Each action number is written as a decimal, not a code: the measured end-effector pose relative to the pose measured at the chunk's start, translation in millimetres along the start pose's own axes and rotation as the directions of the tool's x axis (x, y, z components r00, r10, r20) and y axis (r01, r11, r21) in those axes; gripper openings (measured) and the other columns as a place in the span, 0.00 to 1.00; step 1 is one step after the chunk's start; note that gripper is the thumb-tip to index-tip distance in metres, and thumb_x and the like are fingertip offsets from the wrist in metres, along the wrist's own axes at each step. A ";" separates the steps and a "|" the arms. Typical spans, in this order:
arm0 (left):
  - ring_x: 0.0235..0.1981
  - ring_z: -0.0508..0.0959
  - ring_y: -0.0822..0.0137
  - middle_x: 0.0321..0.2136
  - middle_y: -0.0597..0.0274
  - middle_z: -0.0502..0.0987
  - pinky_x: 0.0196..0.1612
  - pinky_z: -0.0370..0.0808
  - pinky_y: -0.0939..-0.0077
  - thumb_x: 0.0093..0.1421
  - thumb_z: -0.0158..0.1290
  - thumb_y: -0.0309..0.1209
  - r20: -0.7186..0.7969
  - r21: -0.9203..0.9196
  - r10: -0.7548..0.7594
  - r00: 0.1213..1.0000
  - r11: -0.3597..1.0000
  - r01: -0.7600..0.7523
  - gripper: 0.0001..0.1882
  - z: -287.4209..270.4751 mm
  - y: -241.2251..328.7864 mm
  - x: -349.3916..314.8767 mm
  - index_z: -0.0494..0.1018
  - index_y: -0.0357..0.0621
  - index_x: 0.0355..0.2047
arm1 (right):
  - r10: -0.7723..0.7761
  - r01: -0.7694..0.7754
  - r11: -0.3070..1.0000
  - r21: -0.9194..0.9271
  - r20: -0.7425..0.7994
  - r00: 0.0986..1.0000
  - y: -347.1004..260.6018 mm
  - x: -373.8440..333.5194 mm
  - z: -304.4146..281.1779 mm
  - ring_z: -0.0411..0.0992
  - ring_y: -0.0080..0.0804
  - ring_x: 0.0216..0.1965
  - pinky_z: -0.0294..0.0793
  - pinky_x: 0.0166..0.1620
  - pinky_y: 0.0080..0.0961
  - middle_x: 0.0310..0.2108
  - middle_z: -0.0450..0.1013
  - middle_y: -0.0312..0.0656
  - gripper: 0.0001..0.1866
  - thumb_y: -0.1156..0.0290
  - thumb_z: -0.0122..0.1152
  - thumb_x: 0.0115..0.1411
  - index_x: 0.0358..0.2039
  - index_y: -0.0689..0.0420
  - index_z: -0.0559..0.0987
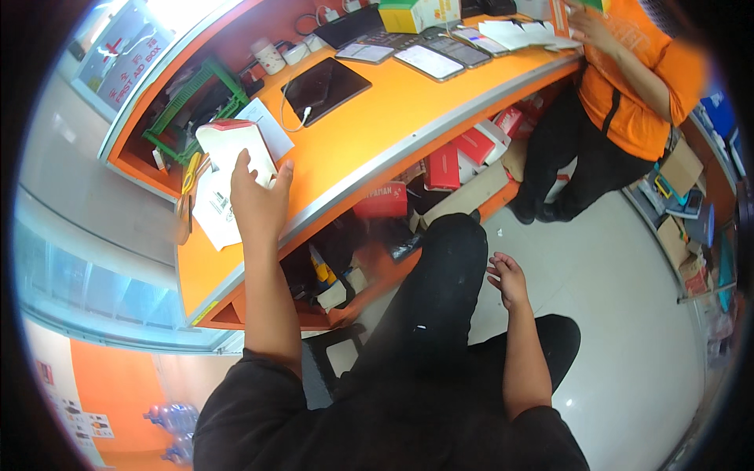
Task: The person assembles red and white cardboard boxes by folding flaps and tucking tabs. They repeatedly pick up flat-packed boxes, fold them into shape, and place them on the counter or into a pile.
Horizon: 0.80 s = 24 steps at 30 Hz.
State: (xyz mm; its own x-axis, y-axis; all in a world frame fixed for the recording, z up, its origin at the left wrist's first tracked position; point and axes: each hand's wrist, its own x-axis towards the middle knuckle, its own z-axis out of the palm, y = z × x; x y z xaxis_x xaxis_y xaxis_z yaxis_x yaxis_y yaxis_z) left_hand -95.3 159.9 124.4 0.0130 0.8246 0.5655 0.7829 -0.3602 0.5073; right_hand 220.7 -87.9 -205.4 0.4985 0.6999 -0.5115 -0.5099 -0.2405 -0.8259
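My left hand (261, 202) is raised over the left end of the orange counter (345, 118), thumb and fingers apart, with nothing visible between them. Just beyond its fingertips stands a white carton-like piece with a red edge (232, 143); whether the fingers touch it I cannot tell. Beside the wrist lies a white printed paper (214, 206). My right hand (509, 280) hangs beside my knee above the floor, fingers loosely spread and holding nothing. Farther along the counter lies a dark tablet (326, 90) with a white cable (302, 118) on it.
Yellow-handled scissors (190, 174) lie by the paper, near a green rack (188, 106). Several phones, including a lit one (430, 62), lie farther right. Red boxes (475, 145) fill the shelf below. A person in an orange shirt (632, 94) stands at the far right, handling papers.
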 end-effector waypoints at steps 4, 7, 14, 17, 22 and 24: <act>0.39 0.86 0.52 0.40 0.44 0.84 0.49 0.80 0.61 0.64 0.63 0.37 0.125 -0.144 -0.117 0.985 0.980 0.135 0.22 -2.9 -2.5 16.9 0.77 0.30 0.50 | -0.050 0.047 0.996 0.075 0.027 0.998 -7.1 0.1 0.4 0.73 0.27 0.49 0.75 0.51 0.29 0.52 0.75 0.37 0.18 0.63 0.55 0.72 0.58 0.53 0.73; 0.33 0.85 0.64 0.32 0.52 0.85 0.42 0.82 0.73 0.67 0.58 0.31 0.049 -0.177 -0.116 0.992 0.977 0.123 0.13 -6.6 -14.5 9.5 0.80 0.30 0.44 | -0.055 0.051 0.996 0.074 0.052 0.997 -9.9 -2.4 1.6 0.73 0.28 0.48 0.75 0.51 0.29 0.52 0.75 0.37 0.18 0.63 0.55 0.71 0.58 0.55 0.73; 0.37 0.82 0.72 0.35 0.56 0.83 0.39 0.84 0.76 0.66 0.61 0.29 0.152 -0.461 -0.220 0.964 0.847 0.266 0.13 -20.4 -36.1 6.0 0.79 0.27 0.43 | -0.066 0.057 0.995 0.084 0.098 0.993 -9.8 -2.5 4.0 0.73 0.30 0.48 0.75 0.51 0.30 0.53 0.74 0.40 0.19 0.64 0.56 0.72 0.59 0.57 0.72; 0.38 0.82 0.72 0.36 0.56 0.83 0.36 0.83 0.79 0.66 0.61 0.29 0.172 -0.367 -0.199 0.965 0.896 0.250 0.14 -25.8 -46.4 11.7 0.79 0.29 0.45 | -0.068 0.059 0.995 0.079 0.118 0.991 -10.0 -2.8 6.4 0.73 0.30 0.48 0.75 0.51 0.30 0.53 0.74 0.40 0.19 0.64 0.55 0.72 0.59 0.57 0.72; 0.31 0.83 0.66 0.31 0.55 0.82 0.37 0.79 0.72 0.63 0.59 0.27 -0.035 -0.233 -0.037 0.999 0.972 0.028 0.15 -19.7 -51.9 17.1 0.78 0.32 0.48 | -0.124 0.117 0.989 0.093 0.079 0.989 -17.1 -10.2 14.0 0.73 0.29 0.47 0.75 0.51 0.29 0.53 0.75 0.41 0.18 0.66 0.56 0.71 0.59 0.58 0.73; 0.28 0.81 0.63 0.28 0.55 0.80 0.35 0.77 0.69 0.61 0.58 0.26 -0.118 -0.150 0.081 0.990 0.984 -0.098 0.15 -23.0 -47.5 7.5 0.78 0.34 0.48 | -0.200 0.199 0.978 0.068 0.004 0.980 -26.8 -17.0 20.3 0.74 0.28 0.45 0.75 0.50 0.28 0.52 0.75 0.41 0.18 0.69 0.57 0.70 0.59 0.59 0.73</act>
State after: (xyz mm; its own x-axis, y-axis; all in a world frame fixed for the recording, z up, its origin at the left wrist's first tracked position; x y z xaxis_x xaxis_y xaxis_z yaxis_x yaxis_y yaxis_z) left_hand -146.7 173.1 119.5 0.0028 0.7357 0.6773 0.6755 -0.5008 0.5412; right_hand 211.7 -79.7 -169.8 0.5876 0.7365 -0.3352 -0.4468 -0.0500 -0.8932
